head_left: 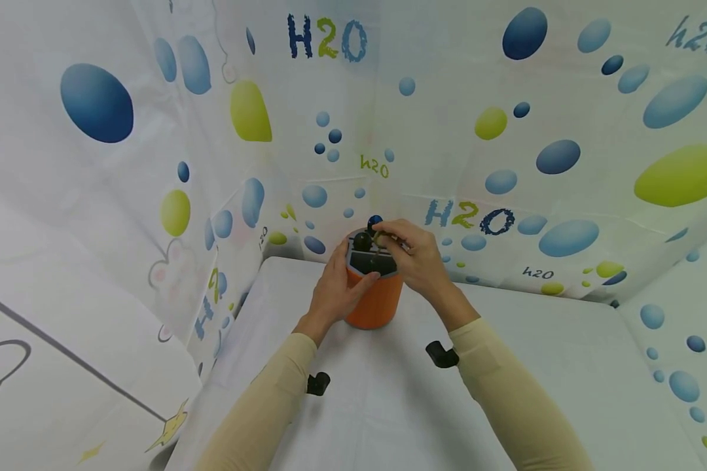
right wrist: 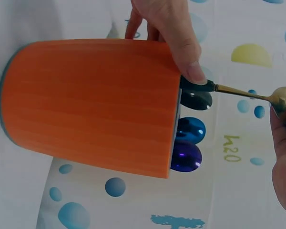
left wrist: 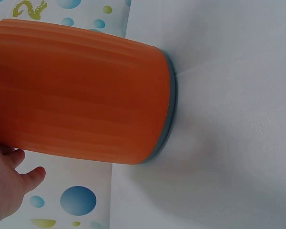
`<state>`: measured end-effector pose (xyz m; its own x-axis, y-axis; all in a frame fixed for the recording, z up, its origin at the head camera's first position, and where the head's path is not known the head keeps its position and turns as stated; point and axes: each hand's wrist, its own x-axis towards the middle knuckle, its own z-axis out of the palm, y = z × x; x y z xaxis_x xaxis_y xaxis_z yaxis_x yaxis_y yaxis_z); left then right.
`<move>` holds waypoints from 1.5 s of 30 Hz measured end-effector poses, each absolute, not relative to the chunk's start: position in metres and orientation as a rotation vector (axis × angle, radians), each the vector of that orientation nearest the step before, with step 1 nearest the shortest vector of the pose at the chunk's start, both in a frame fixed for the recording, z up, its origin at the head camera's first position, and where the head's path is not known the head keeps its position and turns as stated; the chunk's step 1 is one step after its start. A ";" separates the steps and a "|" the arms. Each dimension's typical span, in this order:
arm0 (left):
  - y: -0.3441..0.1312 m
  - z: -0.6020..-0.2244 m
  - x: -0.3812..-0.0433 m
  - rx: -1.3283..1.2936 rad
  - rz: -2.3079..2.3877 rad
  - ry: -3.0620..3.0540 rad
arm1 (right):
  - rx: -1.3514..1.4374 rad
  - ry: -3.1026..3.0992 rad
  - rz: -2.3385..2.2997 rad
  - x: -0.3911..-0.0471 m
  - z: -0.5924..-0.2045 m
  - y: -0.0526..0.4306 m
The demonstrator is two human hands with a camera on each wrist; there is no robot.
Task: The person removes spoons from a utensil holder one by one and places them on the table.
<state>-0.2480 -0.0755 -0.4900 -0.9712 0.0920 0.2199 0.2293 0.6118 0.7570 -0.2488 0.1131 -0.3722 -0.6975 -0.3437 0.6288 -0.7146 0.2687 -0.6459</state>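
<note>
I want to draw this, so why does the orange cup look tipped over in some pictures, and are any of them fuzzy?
Head view: the orange cup stands upright, walls bend from lens distortion. Left wrist view: camera turned, cup sideways, soft shadow on the table. Right wrist view: sharp, glare on the shiny spoon ends.

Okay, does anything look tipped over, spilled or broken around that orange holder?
Nothing stands out. The orange holder stands upright on the table, the left hand grips it, and the right hand pinches a spoon at its top.

A makeshift recording booth rather than a lived-in room: printed bubble-and-"H2O" sheets (head_left: 507, 131) hang as walls around a counter (head_left: 536, 366) draped in white cloth.
</note>
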 end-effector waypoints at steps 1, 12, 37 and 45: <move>-0.075 -0.490 -0.248 -0.265 -1.292 -2.679 | 0.969 -2.171 1.404 -0.249 -0.371 0.113; -0.074 -0.488 -0.247 -0.252 -1.308 -2.691 | 1.005 -2.106 1.373 -0.247 -0.364 0.116; -0.074 -0.488 -0.246 -0.262 -1.329 -2.683 | 0.988 -2.008 1.327 -0.239 -0.340 0.122; -0.076 -0.488 -0.248 -0.274 -1.333 -2.667 | 0.986 -2.001 1.326 -0.232 -0.330 0.126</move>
<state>-0.2482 -0.0757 -0.4881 -0.9725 0.0963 0.2122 0.2275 0.5892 0.7753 -0.2315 0.1260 -0.3296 -0.5868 -0.2779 0.7606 -0.8088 0.2478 -0.5334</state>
